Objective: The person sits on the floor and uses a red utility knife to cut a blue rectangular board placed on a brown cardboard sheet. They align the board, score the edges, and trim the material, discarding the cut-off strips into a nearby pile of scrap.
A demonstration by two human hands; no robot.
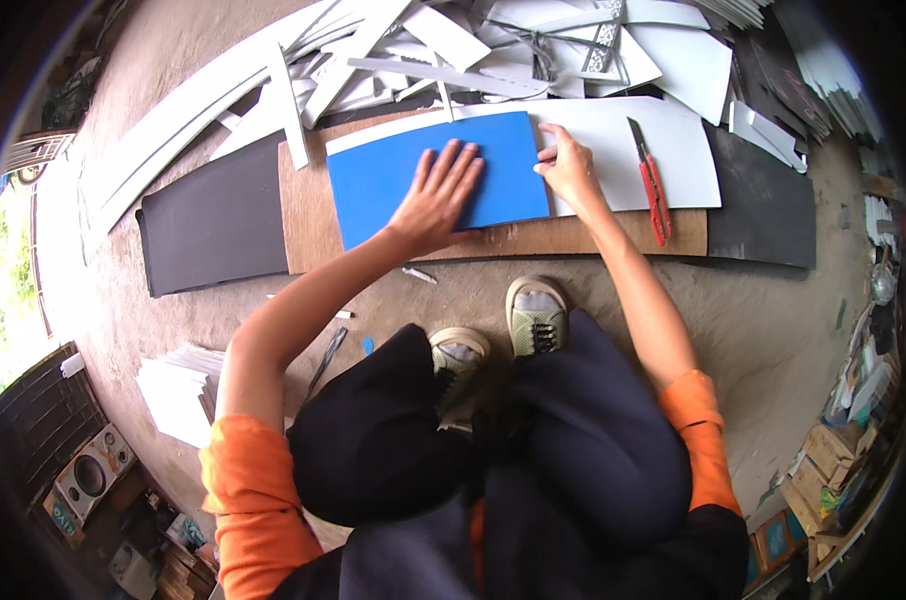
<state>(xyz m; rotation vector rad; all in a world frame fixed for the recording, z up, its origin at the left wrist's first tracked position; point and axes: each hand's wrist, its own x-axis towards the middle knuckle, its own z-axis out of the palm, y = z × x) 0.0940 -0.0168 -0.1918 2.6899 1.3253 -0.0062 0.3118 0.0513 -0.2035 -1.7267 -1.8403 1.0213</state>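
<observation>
two hands (438, 200) (573, 180): one on blue sheet (378, 190), one beside right edge.

A white speaker (90, 474) with a dark round cone stands at the lower left, and green leaves (11, 235) show in bright light above it. A wooden box (831, 457) sits near the right edge.

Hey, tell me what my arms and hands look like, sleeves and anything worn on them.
Your left sleeve and right sleeve are bright orange, loose and creased, ending around the elbows. Below them, your left hand and right hand show no gloves, and no watch or bracelet is visible.
</observation>
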